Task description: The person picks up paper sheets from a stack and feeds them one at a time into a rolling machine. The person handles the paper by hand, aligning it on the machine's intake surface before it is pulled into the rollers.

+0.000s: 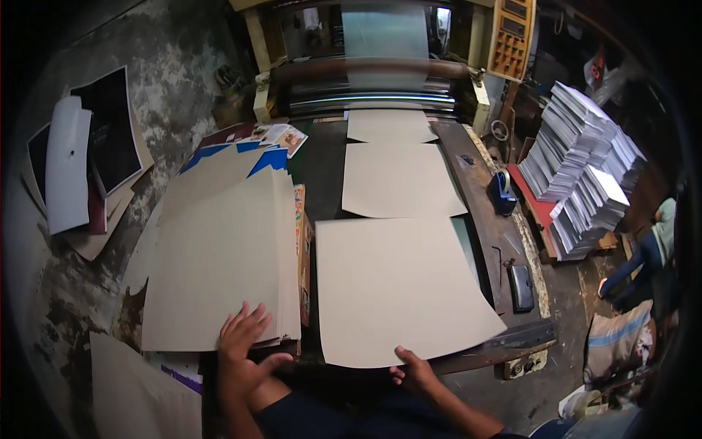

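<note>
My right hand (417,373) pinches the front edge of a large beige paper sheet (398,289), thumb on top and fingers beneath. That sheet lies on the machine's dark feed table, its right corner reaching over the table's side. Ahead of it, a second beige sheet (398,179) and a third beige sheet (387,126) lie in a row up to the rollers. My left hand (245,347) is open, fingers spread over the front edge of a tall stack of beige sheets (219,249) at the left. Its thumb points right, away from the fingers.
Metal rollers (373,101) cross the far end, under a control panel (510,40). A blue tape dispenser (502,193) and a black case (521,287) sit on the table's right side. Piled white paper (574,146) stands farther right, near another person (651,249). Loose sheets (69,164) lie left.
</note>
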The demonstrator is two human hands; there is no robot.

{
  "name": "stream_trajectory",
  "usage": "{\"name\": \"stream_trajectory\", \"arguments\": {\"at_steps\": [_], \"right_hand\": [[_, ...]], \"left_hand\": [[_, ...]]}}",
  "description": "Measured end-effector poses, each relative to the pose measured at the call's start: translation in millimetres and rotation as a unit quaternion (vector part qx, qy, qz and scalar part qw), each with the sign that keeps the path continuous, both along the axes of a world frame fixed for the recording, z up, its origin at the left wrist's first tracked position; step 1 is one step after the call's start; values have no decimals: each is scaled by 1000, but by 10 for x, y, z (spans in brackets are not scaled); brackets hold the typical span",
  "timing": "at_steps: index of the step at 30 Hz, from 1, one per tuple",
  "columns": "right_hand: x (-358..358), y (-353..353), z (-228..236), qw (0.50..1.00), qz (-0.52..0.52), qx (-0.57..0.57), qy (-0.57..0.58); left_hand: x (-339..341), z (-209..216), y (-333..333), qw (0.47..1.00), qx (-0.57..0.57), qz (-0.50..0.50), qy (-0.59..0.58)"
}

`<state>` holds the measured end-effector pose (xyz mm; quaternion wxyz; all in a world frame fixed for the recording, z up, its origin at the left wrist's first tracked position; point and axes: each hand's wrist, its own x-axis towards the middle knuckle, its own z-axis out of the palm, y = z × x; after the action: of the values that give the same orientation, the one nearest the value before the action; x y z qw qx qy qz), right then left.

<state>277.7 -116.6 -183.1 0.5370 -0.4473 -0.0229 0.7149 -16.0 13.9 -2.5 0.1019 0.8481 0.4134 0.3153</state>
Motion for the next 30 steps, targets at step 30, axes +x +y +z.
{"name": "stream_trajectory", "arguments": {"at_steps": [30], "right_hand": [[863,1451,-623,985,-95,2,-143]], "left_hand": [[38,-550,-52,934,-47,139,-325]]}}
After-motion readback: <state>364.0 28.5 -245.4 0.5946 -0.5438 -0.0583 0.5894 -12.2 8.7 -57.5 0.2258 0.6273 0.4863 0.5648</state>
